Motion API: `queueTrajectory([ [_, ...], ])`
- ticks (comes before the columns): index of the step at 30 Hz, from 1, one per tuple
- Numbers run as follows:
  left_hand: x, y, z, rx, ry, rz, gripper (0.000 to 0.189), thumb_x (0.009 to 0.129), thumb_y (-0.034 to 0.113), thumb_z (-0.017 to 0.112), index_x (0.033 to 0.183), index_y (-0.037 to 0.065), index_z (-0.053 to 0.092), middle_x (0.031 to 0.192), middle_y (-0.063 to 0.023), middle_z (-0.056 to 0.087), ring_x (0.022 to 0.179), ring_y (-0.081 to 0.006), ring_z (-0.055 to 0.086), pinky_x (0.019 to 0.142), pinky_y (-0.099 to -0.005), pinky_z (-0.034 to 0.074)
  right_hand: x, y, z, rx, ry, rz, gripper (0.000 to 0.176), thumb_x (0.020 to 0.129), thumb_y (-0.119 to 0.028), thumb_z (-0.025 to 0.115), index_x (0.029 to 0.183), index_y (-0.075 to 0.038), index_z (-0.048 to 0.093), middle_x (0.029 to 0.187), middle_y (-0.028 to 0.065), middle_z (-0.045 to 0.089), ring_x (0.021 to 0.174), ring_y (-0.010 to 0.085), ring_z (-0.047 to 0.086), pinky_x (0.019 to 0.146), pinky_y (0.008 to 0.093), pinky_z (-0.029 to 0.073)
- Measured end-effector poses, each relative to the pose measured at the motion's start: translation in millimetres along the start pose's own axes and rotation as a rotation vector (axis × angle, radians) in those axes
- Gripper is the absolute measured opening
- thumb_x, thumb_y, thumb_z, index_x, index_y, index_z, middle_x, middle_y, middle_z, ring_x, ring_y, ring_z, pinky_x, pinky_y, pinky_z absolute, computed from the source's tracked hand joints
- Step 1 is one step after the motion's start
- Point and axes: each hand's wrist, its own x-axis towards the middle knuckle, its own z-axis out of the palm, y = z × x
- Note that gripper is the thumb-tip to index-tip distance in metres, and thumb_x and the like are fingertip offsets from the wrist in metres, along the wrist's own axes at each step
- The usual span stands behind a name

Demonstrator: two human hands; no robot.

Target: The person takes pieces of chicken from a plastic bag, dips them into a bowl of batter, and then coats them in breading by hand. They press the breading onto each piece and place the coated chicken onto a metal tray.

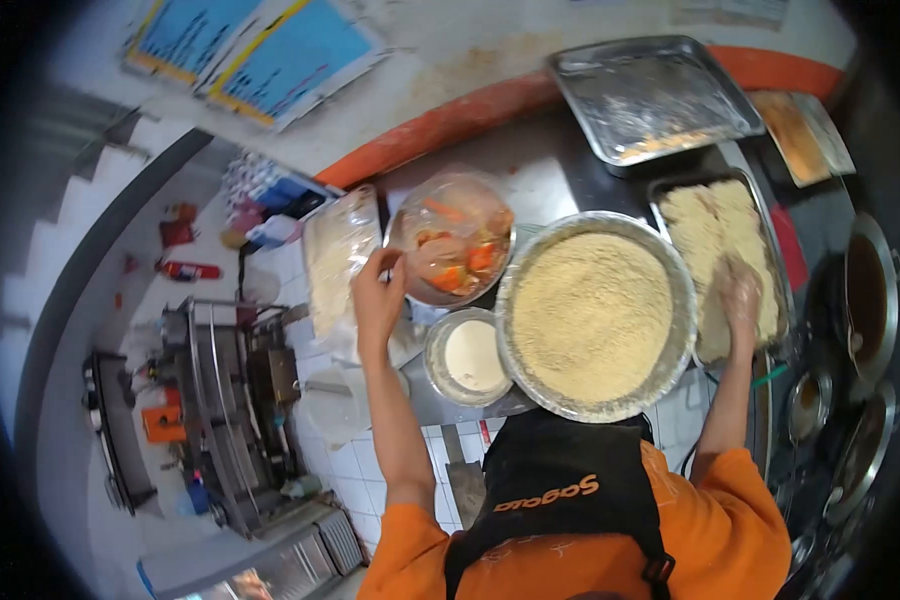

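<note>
Steel counter (560, 180) in a kitchen, w/ a curved orange edge (490, 108) behind it and a pale wall w/ blue posters (270, 45) beyond. Person in orange shirt + black apron (560, 490) stands at the near side, both arms reaching fwd.

Left hand (380, 295) is at the near-left rim of the clear bowl (455, 240), which holds orange and pale pieces. Fingers are bent in at the rim, touching it. Can't tell if they pinch a piece or just rest there. The bowl sits at the back-left of the counter, between a plastic bag of crumbs (340, 255) on its left and the big round crumb pan (590, 315) on its right, approx touching the pan.

Right hand (740, 295) is palm down on the crumbed tray (720, 235), fingers spread flat, nothing gripped, skin dusted w/ crumbs. The tray is rectangular, full of pale crumb-coated stuff, and lies just right of the round pan.

Small batter bowl (470, 355) w/ pale cream liquid sits at the counter's near edge, just left of the round pan and below the clear bowl.

Further back: an empty metal tray (655, 95), mostly bare w/ some residue along its near edge. Dark pans (870, 290) stand along the far right. Down left, past the counter: white tiled floor (355, 460), a metal rack (220, 400) and a red extinguisher (190, 270).
</note>
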Motion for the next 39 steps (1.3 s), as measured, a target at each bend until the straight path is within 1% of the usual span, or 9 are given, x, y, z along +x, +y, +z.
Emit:
queueTrajectory([
  [5,79.9,-51.6,42.2,0.200,-0.289,0.194,0.017,0.084,0.000,0.058,0.095,0.000,0.071,0.090,-0.0189,0.073,0.083,-0.0311,0.072,0.077,-0.0365,0.055,-10.0,-31.3,-38.1,0.261,0.028,0.134,0.026,0.094,-0.012,0.061,0.116,0.000,0.070,0.116,0.0206,0.070,0.110,0.0322,0.067,0.098,0.0387,0.050],
  [7,104.3,-75.0,64.7,0.700,-0.574,0.271,0.016,0.079,0.007,0.060,0.085,0.003,0.074,0.089,-0.0216,0.071,0.083,-0.0409,0.069,0.078,-0.0442,0.056,-15.1,-45.9,-57.0,0.232,0.035,0.131,0.025,0.095,-0.010,0.061,0.115,0.000,0.070,0.115,0.0196,0.071,0.110,0.0302,0.067,0.098,0.0377,0.050],
  [12,113.8,-76.7,88.8,0.911,-0.777,0.367,0.015,0.077,0.025,0.069,0.083,0.015,0.079,0.085,-0.0163,0.073,0.079,-0.0354,0.070,0.074,-0.0460,0.054,-35.5,-56.6,-101.9,0.114,0.095,0.151,0.023,0.095,-0.016,0.063,0.109,-0.001,0.072,0.108,0.0194,0.072,0.104,0.0323,0.069,0.094,0.0388,0.051],
  [13,119.8,-80.1,87.7,0.834,-0.852,0.227,0.024,0.081,0.032,0.066,0.092,0.014,0.078,0.100,-0.0170,0.073,0.093,-0.0365,0.070,0.083,-0.0471,0.055,-39.9,-54.4,-104.9,0.080,0.115,0.186,0.023,0.095,-0.016,0.063,0.109,-0.001,0.072,0.108,0.0194,0.072,0.104,0.0323,0.069,0.094,0.0388,0.051],
  [22,95.4,-85.0,79.8,0.934,-0.720,0.387,0.029,0.079,0.036,0.072,0.079,0.007,0.075,0.089,-0.0218,0.071,0.086,-0.0397,0.070,0.081,-0.0507,0.055,-66.7,-49.8,-108.6,0.128,0.157,0.403,0.022,0.095,-0.019,0.063,0.109,-0.004,0.073,0.108,0.0195,0.071,0.101,0.0355,0.069,0.089,0.0406,0.052],
  [27,104.2,-66.8,50.8,0.778,-0.604,0.400,0.018,0.077,0.026,0.070,0.079,0.008,0.069,0.079,-0.0180,0.069,0.078,-0.0374,0.069,0.068,-0.0502,0.053,-61.0,-55.2,-117.0,0.080,0.145,0.246,0.022,0.096,-0.016,0.062,0.110,-0.002,0.072,0.106,0.0200,0.072,0.099,0.0315,0.071,0.088,0.0376,0.053],
  [33,98.9,-53.7,14.9,0.845,-0.537,0.309,0.027,0.081,0.037,0.070,0.098,0.017,0.073,0.084,-0.0155,0.071,0.079,-0.0368,0.070,0.071,-0.0494,0.055,-41.9,-80.2,-112.0,0.190,0.167,0.140,0.022,0.097,-0.013,0.060,0.111,0.001,0.071,0.104,0.0201,0.072,0.096,0.0294,0.071,0.086,0.0365,0.053],
  [36,87.7,-59.0,14.6,0.724,-0.290,0.353,0.033,0.081,0.033,0.070,0.110,0.016,0.070,0.085,-0.0170,0.071,0.084,-0.0379,0.069,0.073,-0.0508,0.054,-28.6,-100.4,-103.1,0.276,0.144,0.089,0.021,0.097,-0.012,0.061,0.111,0.002,0.070,0.104,0.0185,0.073,0.097,0.0258,0.071,0.086,0.0355,0.053],
  [39,85.6,-39.0,8.4,0.686,-0.331,0.157,0.041,0.085,0.034,0.064,0.122,0.016,0.067,0.092,-0.0205,0.072,0.087,-0.0406,0.069,0.078,-0.0511,0.055,-14.3,-130.9,-96.5,0.297,0.000,-0.081,0.020,0.096,-0.007,0.061,0.111,0.002,0.070,0.102,0.0150,0.074,0.096,0.0226,0.071,0.087,0.0331,0.053],
])
